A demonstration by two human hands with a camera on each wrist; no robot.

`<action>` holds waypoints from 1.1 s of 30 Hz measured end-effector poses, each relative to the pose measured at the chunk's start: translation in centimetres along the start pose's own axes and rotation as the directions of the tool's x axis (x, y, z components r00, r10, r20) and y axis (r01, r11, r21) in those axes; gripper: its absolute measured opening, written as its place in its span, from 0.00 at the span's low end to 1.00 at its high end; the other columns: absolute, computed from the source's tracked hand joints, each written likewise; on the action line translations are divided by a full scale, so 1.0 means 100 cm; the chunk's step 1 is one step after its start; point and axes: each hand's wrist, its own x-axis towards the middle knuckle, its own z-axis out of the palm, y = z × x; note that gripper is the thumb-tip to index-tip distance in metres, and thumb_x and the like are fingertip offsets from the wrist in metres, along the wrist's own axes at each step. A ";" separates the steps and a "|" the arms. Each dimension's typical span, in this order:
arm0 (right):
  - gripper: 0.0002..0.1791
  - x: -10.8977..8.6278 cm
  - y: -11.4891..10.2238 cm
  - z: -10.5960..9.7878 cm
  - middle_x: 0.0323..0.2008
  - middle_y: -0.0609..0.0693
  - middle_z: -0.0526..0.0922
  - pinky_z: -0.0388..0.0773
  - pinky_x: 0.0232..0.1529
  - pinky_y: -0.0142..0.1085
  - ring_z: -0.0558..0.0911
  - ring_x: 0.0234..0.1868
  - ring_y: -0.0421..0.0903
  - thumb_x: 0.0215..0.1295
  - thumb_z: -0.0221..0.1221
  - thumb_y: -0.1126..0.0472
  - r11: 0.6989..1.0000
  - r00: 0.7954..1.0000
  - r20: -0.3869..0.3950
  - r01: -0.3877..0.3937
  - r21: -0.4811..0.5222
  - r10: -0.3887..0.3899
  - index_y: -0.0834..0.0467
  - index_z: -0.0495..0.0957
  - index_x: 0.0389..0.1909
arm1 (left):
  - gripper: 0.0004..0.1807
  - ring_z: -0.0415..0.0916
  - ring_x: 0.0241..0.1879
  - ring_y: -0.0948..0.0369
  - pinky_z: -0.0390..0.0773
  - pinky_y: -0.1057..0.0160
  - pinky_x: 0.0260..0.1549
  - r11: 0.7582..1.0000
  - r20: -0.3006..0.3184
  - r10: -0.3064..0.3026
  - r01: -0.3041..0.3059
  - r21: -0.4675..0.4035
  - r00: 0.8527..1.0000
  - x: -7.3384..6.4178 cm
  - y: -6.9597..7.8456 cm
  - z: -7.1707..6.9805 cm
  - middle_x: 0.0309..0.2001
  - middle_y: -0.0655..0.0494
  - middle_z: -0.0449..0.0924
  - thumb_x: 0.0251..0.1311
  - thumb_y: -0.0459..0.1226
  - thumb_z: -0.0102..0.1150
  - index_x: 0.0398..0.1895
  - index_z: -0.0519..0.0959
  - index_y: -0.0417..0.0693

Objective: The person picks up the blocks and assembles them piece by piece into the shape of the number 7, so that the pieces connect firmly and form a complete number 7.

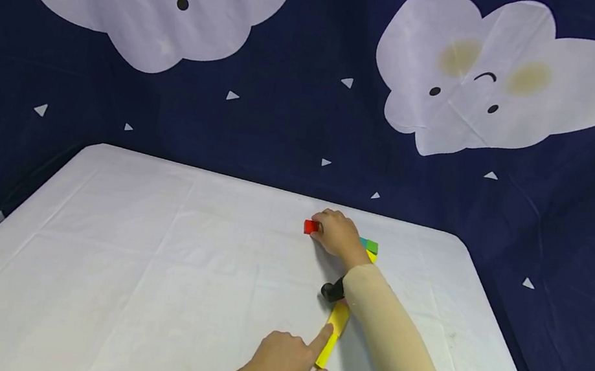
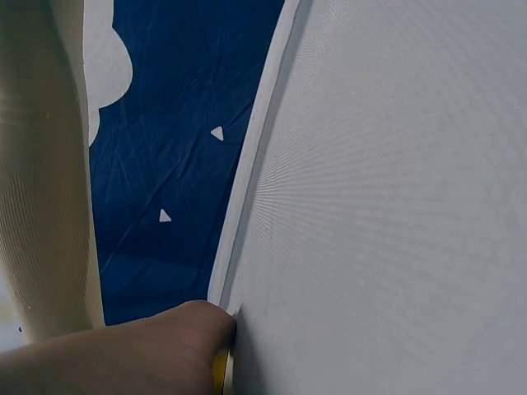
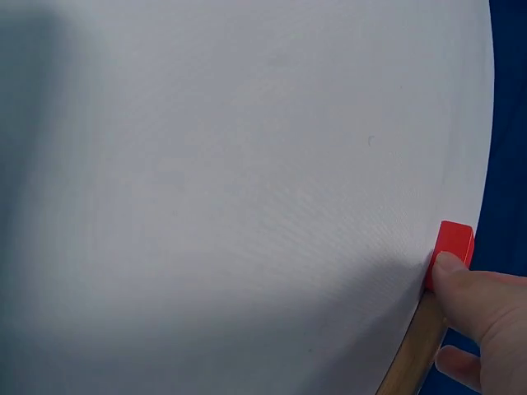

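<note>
At the far side of the table, my right hand (image 1: 339,235) pinches a small red block (image 3: 450,240) between thumb and fingers. In the right wrist view a brown wooden bar (image 3: 412,350) runs up to the red block, partly behind the hand. Nearer the front, my left hand (image 1: 281,367) rests its extended index finger on a yellow block (image 1: 338,317), with the thumb by the near end of another narrow yellow block (image 1: 327,349). The left wrist view shows mostly the back of that hand, with a sliver of yellow beside it.
Right of my right hand lie a green block (image 1: 372,247), a teal piece (image 1: 363,242) and more yellow, partly hidden by the wrist. A black device (image 1: 334,291) shows beneath the right sleeve. White cloth covers the table (image 1: 171,269); a dark blue cloud-print curtain (image 1: 296,120) hangs behind.
</note>
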 end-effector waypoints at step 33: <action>0.25 -0.001 0.004 -0.002 0.50 0.50 0.84 0.74 0.58 0.49 0.80 0.53 0.52 0.67 0.63 0.51 0.998 0.998 0.021 -0.053 -0.026 0.053 0.52 0.75 0.62 | 0.35 0.58 0.08 0.64 0.53 0.63 0.10 1.000 0.041 -0.009 0.010 -0.010 0.999 0.001 0.000 -0.001 0.07 0.64 0.65 0.60 0.63 0.57 0.68 0.70 0.60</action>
